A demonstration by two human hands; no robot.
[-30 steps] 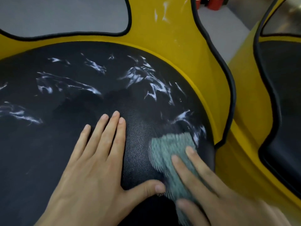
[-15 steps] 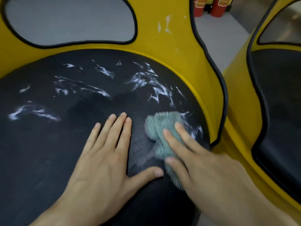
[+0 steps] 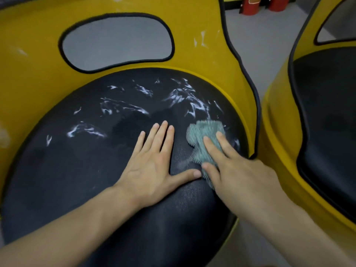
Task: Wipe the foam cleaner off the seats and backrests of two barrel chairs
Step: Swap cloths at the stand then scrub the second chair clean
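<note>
The near barrel chair has a round black seat (image 3: pixel 77 180) and a yellow backrest (image 3: pixel 38 60) with an oval cut-out. White foam streaks (image 3: pixel 185 99) lie across the far half of the seat, and a few marks (image 3: pixel 201 40) show on the backrest. My left hand (image 3: pixel 152 166) rests flat on the seat with straight fingers. Just right of it, my right hand (image 3: pixel 237 170) presses a green-grey cloth (image 3: pixel 200 137) flat onto the seat near its right edge, fingers stretched over it. A second yellow chair with a black seat (image 3: pixel 331 122) stands at the right.
A narrow strip of grey floor (image 3: pixel 256 41) runs between the two chairs. Two red cylinders (image 3: pixel 250 5) stand on the floor at the top, behind the chairs. Black trim (image 3: pixel 248 78) edges the near chair's backrest.
My right hand has pushed the cloth away from me, up the seat's right side into the foam streaks. The left hand stays flat in place. The camera has pulled back.
</note>
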